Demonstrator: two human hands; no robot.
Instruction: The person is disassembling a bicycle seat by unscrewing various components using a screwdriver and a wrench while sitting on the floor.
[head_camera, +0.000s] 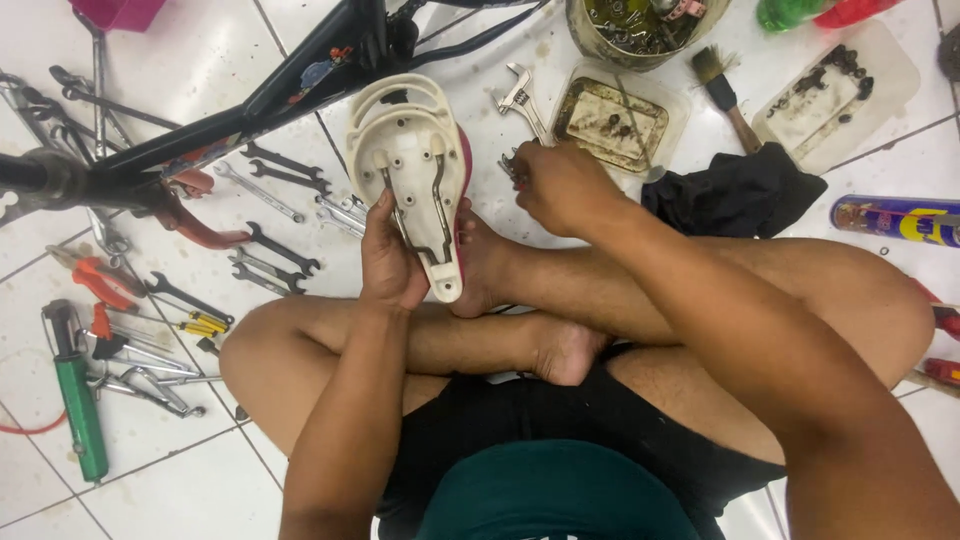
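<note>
Bicycle saddle (415, 165) is sitting upside down over the crossed legs, cream underside and metal rails facing up. Black bike frame (250, 105) is lying across the tiled floor (200, 480) beside it. Left hand (390, 262) is gripping the saddle's narrow end, grip closed on it. Right hand (560, 188) is pinching a small metal part (510, 168) just beside the saddle, grip closed. Wrenches (275, 262) are lying nearby.
</note>
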